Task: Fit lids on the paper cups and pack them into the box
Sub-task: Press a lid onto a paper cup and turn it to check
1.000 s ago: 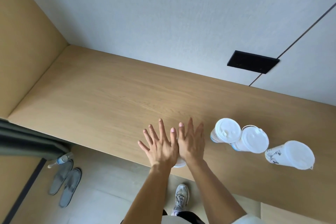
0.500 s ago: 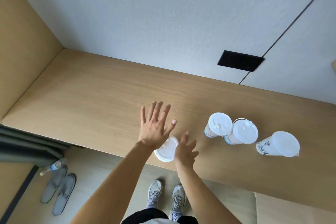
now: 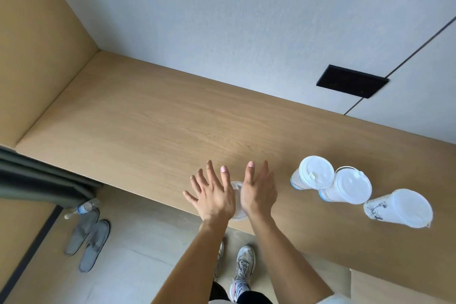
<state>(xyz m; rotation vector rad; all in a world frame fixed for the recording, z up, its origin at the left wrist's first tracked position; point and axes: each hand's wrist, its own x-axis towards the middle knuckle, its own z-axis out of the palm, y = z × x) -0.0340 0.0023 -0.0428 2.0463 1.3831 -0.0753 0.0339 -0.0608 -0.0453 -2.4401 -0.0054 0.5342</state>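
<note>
1. Head view: the left hand [image 3: 213, 195] and right hand [image 3: 257, 190] are held flat, with fingers straight and spread, and nothing is gripped.
2. A lidded cup [image 3: 237, 201] is stood upright at the near edge of the table [image 3: 148, 126]. It is directly beneath and between the two palms and equally near to both. Only a strip of its lid is shown.
3. Three more lidded cups [image 3: 348, 186] are lined up to the right, nearer the right hand. No box is seen.

A hotel room or home: built-in wooden desk [image 3: 172, 131]; grey slippers [image 3: 86, 239] and water bottle [image 3: 82, 208] lying below.
</note>
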